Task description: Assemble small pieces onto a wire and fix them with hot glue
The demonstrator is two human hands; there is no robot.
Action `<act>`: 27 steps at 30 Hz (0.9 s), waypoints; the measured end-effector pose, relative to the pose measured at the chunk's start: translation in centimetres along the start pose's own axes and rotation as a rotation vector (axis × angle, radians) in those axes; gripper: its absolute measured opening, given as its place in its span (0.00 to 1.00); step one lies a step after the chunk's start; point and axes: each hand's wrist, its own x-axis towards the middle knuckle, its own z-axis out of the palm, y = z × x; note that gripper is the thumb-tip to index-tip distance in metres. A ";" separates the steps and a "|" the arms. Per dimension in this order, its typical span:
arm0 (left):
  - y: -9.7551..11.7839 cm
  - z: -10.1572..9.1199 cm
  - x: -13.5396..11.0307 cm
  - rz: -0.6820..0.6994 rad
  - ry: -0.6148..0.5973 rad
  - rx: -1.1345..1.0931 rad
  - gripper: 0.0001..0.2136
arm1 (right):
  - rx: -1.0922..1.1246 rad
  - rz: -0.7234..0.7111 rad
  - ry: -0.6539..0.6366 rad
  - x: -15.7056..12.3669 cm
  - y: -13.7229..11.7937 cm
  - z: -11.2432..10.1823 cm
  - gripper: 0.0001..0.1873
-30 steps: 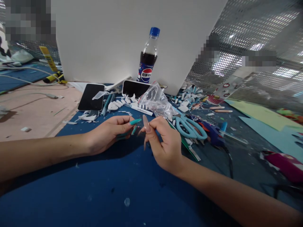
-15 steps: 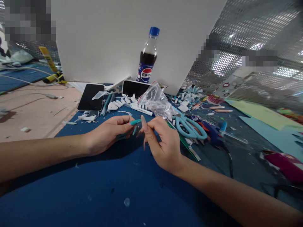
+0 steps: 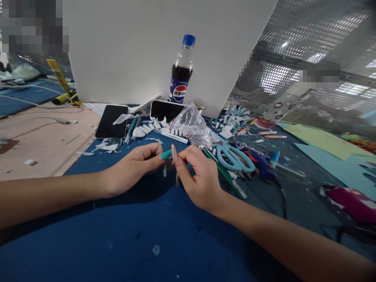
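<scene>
My left hand [image 3: 136, 163], with long teal nails, is closed in a pinch above the blue mat [image 3: 123, 243]. Facing it, my right hand [image 3: 199, 176] has long pale pinkish nails and its thumb pressed to the index finger. The fingertips of both hands meet in the middle. Whatever is between them is too small or too hidden to name. Just behind my hands lie a white marker [image 3: 174, 136] and a crumpled clear zip bag [image 3: 192, 125]. Light blue scissors [image 3: 232, 156] rest close beyond my right hand.
A cola bottle [image 3: 181, 72] stands against a white board [image 3: 123, 51]. Two dark-screened phones, one a black-screened phone [image 3: 112, 122] at left, lie among white scraps [image 3: 139, 132]. On the right are a blue glue gun [image 3: 263, 164], a green-handled cutter [image 3: 225, 172] and coloured sheets [image 3: 331, 160].
My right thumb has moved slightly left, closer to my left thumb. A teal-nailed finger of my left hand points lower. The whole view has shifted a little.
</scene>
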 end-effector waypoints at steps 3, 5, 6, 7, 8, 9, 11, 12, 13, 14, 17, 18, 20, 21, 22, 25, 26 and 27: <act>0.1 -0.6 -0.3 0.196 0.126 0.365 0.11 | -0.012 0.018 -0.034 0.0 0.0 -0.1 0.17; 0.0 -1.0 -0.5 0.438 0.213 0.637 0.10 | -0.023 0.026 -0.076 0.0 0.0 -0.1 0.16; 0.0 -1.2 -0.6 0.571 0.235 0.748 0.09 | -0.028 0.027 -0.094 0.0 0.0 -0.1 0.15; -0.1 -1.4 -0.6 0.687 0.241 0.833 0.09 | -0.034 0.025 -0.108 0.0 0.0 -0.1 0.15; -0.2 -1.5 -0.7 0.772 0.245 0.888 0.09 | -0.040 0.023 -0.119 0.1 0.0 -0.2 0.14; -0.3 -1.6 -0.7 0.817 0.254 0.919 0.09 | -0.045 0.021 -0.125 0.1 -0.1 -0.2 0.14; -0.4 -1.6 -0.6 0.817 0.311 0.926 0.09 | -0.050 0.019 -0.138 0.1 -0.1 -0.2 0.16; -0.4 -1.6 -0.6 0.799 0.341 0.915 0.10 | -0.050 0.022 -0.147 0.2 -0.2 -0.2 0.17; -0.4 -1.6 -0.6 0.783 0.360 0.902 0.10 | -0.047 0.028 -0.162 0.2 -0.2 -0.3 0.18; -0.4 -1.6 -0.5 0.771 0.370 0.892 0.10 | -0.043 0.034 -0.177 0.2 -0.2 -0.3 0.18; -0.3 -1.6 -0.5 0.771 0.359 0.881 0.11 | -0.034 0.056 -0.213 0.3 -0.1 -0.3 0.17; -0.4 -1.6 -0.5 0.776 0.359 0.881 0.11 | -0.031 0.056 -0.218 0.2 0.0 -0.3 0.16; -0.4 -1.6 -0.5 0.787 0.375 0.883 0.10 | -0.027 0.050 -0.231 0.2 0.0 -0.3 0.15; -0.4 -1.6 -0.6 0.789 0.390 0.882 0.10 | -0.029 0.049 -0.240 0.2 0.1 -0.2 0.15; -0.5 -1.7 -0.6 0.787 0.407 0.881 0.10 | -0.033 0.052 -0.248 0.2 0.1 -0.2 0.15; -0.5 -1.7 -0.6 0.770 0.470 0.862 0.11 | -0.039 0.094 -0.282 0.2 0.2 -0.1 0.14; -0.5 -1.7 -0.6 0.762 0.482 0.855 0.11 | -0.022 0.118 -0.287 0.3 0.2 -0.1 0.14; -0.5 -1.7 -0.6 0.755 0.484 0.847 0.11 | 0.008 0.144 -0.285 0.3 0.2 -0.2 0.15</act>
